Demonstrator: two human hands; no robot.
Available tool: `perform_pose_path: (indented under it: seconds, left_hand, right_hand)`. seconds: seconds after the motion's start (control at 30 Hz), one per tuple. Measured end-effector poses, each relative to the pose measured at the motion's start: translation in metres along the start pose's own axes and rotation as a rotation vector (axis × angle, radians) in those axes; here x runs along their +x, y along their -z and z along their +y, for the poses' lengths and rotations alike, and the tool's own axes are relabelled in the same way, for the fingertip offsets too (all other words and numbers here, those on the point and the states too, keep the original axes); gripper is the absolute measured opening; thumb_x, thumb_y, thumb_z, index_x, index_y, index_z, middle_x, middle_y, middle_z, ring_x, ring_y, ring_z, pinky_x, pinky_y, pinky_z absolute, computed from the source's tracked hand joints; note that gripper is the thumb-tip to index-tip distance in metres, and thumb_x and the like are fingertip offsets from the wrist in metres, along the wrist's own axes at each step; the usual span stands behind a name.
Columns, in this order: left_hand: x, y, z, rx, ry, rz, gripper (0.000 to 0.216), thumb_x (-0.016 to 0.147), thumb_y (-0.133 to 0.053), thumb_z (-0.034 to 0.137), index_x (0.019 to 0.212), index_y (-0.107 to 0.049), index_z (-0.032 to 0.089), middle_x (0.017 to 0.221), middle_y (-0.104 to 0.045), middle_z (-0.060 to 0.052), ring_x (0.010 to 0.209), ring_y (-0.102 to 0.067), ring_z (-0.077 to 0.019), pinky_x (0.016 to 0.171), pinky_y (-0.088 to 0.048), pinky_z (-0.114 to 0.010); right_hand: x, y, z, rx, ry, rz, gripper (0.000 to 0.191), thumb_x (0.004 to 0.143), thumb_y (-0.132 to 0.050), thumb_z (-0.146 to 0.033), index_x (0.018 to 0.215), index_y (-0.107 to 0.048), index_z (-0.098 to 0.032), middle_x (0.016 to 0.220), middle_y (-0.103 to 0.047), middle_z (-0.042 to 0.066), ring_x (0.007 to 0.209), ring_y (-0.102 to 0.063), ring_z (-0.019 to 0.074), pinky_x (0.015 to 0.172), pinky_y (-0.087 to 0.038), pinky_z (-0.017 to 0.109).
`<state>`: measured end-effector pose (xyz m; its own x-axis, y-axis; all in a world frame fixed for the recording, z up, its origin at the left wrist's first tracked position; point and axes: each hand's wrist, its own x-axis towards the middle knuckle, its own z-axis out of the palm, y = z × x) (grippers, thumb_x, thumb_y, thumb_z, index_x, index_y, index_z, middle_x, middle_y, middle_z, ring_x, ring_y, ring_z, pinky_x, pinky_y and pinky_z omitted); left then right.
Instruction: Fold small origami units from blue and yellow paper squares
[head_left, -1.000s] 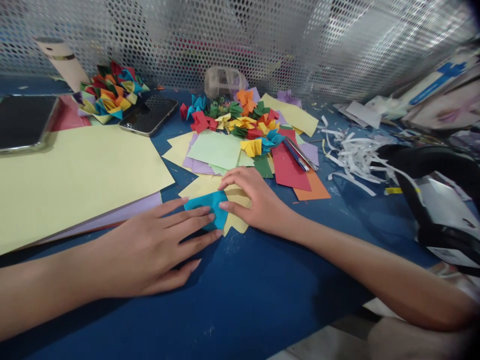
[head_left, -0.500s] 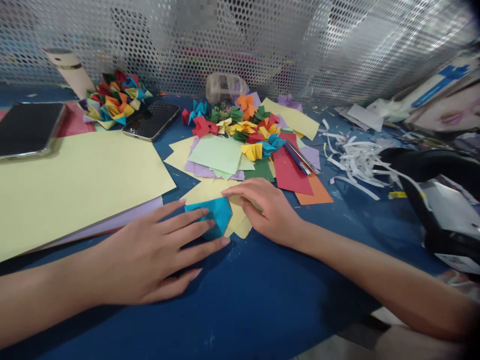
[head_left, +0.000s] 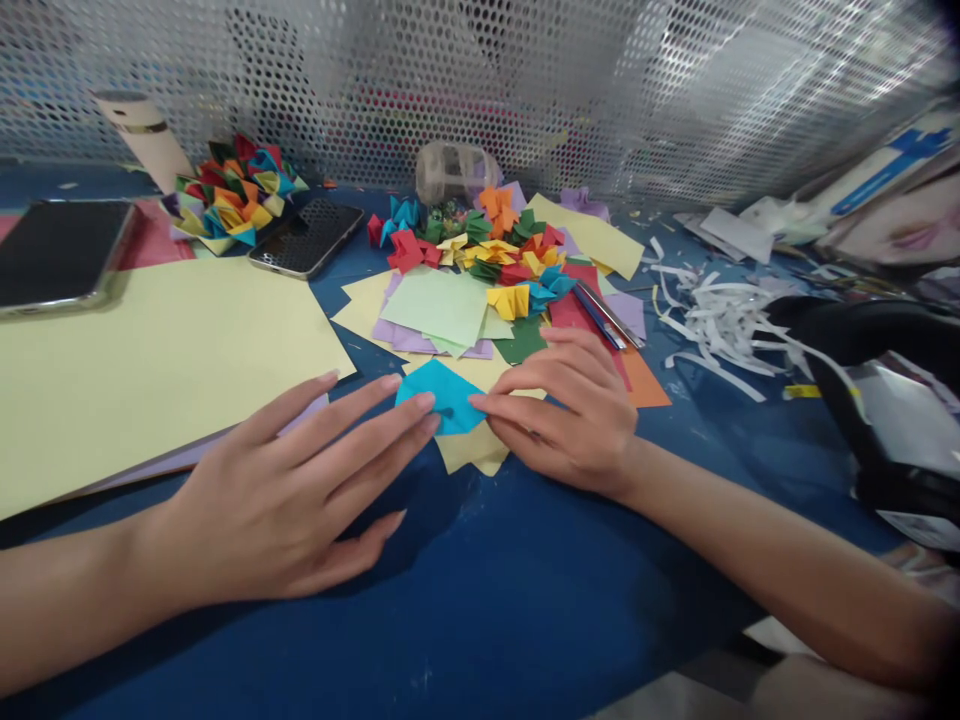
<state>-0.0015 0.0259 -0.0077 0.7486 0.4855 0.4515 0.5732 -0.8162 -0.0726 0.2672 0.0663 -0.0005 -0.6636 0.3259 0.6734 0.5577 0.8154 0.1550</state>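
Note:
A small folded blue paper (head_left: 448, 392) lies on yellow paper squares (head_left: 469, 455) on the blue table (head_left: 480, 600). My left hand (head_left: 285, 490) lies flat with its fingers stretched out, and the index and middle fingertips press on the blue paper's left side. My right hand (head_left: 574, 410) rests to the right, fingers spread, with its index fingertip on the blue paper's right edge. Neither hand grips the paper.
A large yellow sheet (head_left: 150, 350) with two phones (head_left: 60, 250) (head_left: 307, 238) lies at the left. Behind are loose coloured squares (head_left: 442, 305), folded paper pieces (head_left: 487, 255), a folded ring (head_left: 229, 195), a jar (head_left: 454, 172) and a perforated wall. White shreds (head_left: 712, 315) and a black device (head_left: 885, 400) lie at the right.
The blue paper has been turned and shifted slightly right and away. My right hand moved from above it to its right side; my left fingers slid along with it.

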Motion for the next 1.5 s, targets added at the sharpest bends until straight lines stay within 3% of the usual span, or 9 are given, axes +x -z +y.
perform_pose_path:
  seconds: [0.17, 0.4, 0.6, 0.83, 1.5]
  left_hand:
    - [-0.003, -0.005, -0.003, -0.031, -0.094, 0.012, 0.043, 0.092, -0.052, 0.028, 0.133, -0.055, 0.013, 0.133, -0.062, -0.008, 0.123, -0.057, -0.026, 0.114, -0.032, -0.041]
    - [0.001, -0.007, -0.009, -0.208, -0.154, -0.1, 0.036, 0.095, -0.044, 0.022, 0.125, -0.061, 0.011, 0.131, -0.063, -0.01, 0.119, -0.061, -0.0238, 0.106, -0.045, -0.036]
    - [0.006, -0.003, -0.008, -0.176, -0.23, -0.06, 0.033, 0.095, -0.045, 0.018, 0.122, -0.062, 0.008, 0.126, -0.067, -0.01, 0.112, -0.064, -0.0261, 0.098, -0.052, -0.038]
    - [0.003, -0.005, -0.01, -0.218, -0.26, -0.121, 0.038, 0.096, -0.044, 0.019, 0.13, -0.058, 0.013, 0.128, -0.065, -0.009, 0.114, -0.064, -0.0263, 0.096, -0.054, -0.038]
    - [0.002, -0.006, -0.013, -0.241, -0.258, -0.19, 0.04, 0.095, -0.041, 0.021, 0.133, -0.055, 0.019, 0.131, -0.062, -0.009, 0.117, -0.06, -0.0263, 0.102, -0.046, -0.043]
  right_hand:
    - [0.001, 0.001, -0.004, -0.052, 0.182, 0.034, 0.007, 0.086, -0.064, -0.021, 0.081, -0.067, -0.024, 0.084, -0.071, -0.005, 0.08, -0.062, 0.0135, 0.1, -0.045, 0.04]
    - [0.0, -0.003, -0.001, 0.18, 0.361, -0.219, 0.013, 0.093, -0.052, -0.016, 0.094, -0.065, -0.017, 0.084, -0.073, -0.002, 0.081, -0.067, 0.011, 0.103, -0.046, 0.039]
    - [0.002, 0.0, 0.001, 0.249, 0.346, -0.298, 0.017, 0.091, -0.05, -0.015, 0.098, -0.066, -0.016, 0.089, -0.074, 0.002, 0.083, -0.067, 0.0134, 0.098, -0.049, 0.038]
    - [0.004, 0.002, 0.0, 0.248, 0.346, -0.314, 0.019, 0.092, -0.05, -0.018, 0.099, -0.067, -0.017, 0.092, -0.073, 0.002, 0.085, -0.065, 0.015, 0.098, -0.048, 0.038]
    - [0.005, -0.009, 0.0, 0.558, 0.034, -0.282, 0.013, 0.09, -0.062, -0.026, 0.084, -0.067, -0.016, 0.086, -0.071, 0.005, 0.084, -0.063, 0.0166, 0.087, -0.047, 0.036]
